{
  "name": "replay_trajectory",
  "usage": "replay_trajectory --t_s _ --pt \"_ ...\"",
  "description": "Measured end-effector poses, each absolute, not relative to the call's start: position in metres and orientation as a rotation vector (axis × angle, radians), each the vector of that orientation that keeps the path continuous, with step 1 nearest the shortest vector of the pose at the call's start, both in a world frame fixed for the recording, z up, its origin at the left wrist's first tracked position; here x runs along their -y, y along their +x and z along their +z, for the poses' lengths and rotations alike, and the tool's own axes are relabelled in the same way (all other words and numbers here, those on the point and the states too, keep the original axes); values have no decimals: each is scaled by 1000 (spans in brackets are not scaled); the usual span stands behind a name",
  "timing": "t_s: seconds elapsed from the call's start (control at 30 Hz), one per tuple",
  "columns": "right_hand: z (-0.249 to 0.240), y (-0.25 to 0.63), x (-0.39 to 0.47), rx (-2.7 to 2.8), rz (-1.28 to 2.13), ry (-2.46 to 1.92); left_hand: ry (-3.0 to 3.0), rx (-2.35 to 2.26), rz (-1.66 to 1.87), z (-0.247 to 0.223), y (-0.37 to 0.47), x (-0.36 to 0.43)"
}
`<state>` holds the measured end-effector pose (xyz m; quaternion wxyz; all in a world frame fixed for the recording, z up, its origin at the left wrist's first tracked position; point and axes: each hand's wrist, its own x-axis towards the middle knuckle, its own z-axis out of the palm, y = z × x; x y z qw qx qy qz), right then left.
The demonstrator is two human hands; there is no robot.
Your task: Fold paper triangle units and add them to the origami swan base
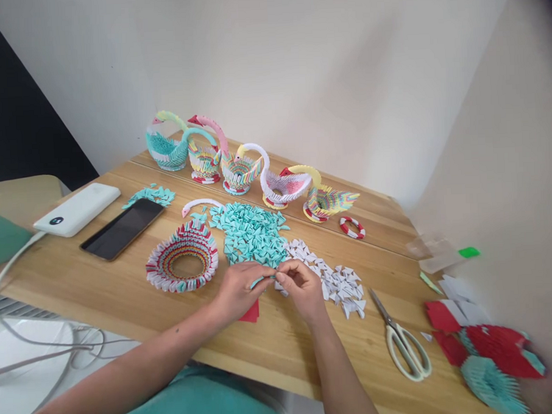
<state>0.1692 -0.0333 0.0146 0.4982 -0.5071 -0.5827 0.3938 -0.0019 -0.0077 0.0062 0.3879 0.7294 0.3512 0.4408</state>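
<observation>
My left hand (pixel 243 289) and my right hand (pixel 302 285) meet above the table, fingertips pinched together. Between the left fingers shows a small teal paper piece (pixel 257 282), mostly covered; the right fingertips press at its end. Just beyond lies a heap of folded teal paper triangles (pixel 254 232). A spread of white paper triangles (pixel 341 283) reaches to the right of my right hand. To the left stands a round bowl of folded paper (pixel 182 257) in red, white, yellow and teal. Red paper (pixel 250 313) pokes out below my left hand.
Several folded-paper swans (pixel 275 185) line the back, near a red-and-white paper ring (pixel 352 227). A phone (pixel 122 229) and a cabled power bank (pixel 77 209) lie left. Scissors (pixel 403 342) and red and teal paper pieces (pixel 494 380) are at right.
</observation>
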Motion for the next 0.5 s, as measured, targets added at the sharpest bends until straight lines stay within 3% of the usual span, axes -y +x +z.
replay_trajectory --t_s 0.5 --pt "12 171 32 1373 1034 -1135 1629 -827 1167 12 -1 8"
